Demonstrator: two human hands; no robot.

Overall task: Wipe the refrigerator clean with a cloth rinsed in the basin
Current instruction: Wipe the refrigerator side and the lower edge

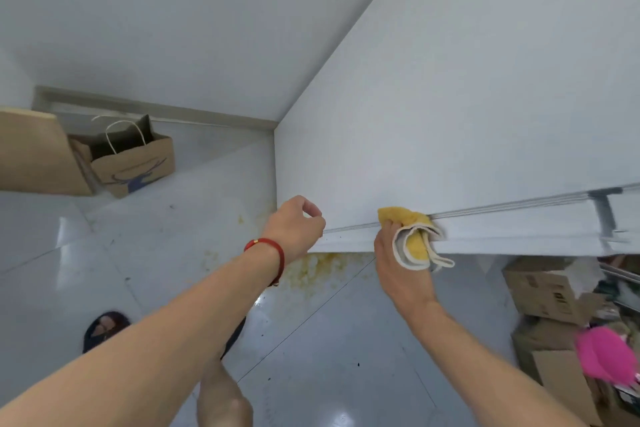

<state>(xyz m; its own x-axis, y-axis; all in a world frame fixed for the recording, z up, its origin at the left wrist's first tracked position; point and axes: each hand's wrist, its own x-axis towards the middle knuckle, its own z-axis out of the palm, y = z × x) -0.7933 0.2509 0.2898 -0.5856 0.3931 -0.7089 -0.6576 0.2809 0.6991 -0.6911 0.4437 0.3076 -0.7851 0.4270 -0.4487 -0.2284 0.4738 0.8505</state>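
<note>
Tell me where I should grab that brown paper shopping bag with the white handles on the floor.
Take the brown paper shopping bag by its white rope handles, reaching down from above. It stands upright and open, and the handle loops rise above the rim, so they look easiest to hook; the thin paper walls would probably crumple.

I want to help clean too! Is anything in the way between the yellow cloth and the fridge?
No, nothing visible is in the way. The right hand already presses the yellow cloth against the refrigerator, right at the seam line along its edge.
</note>
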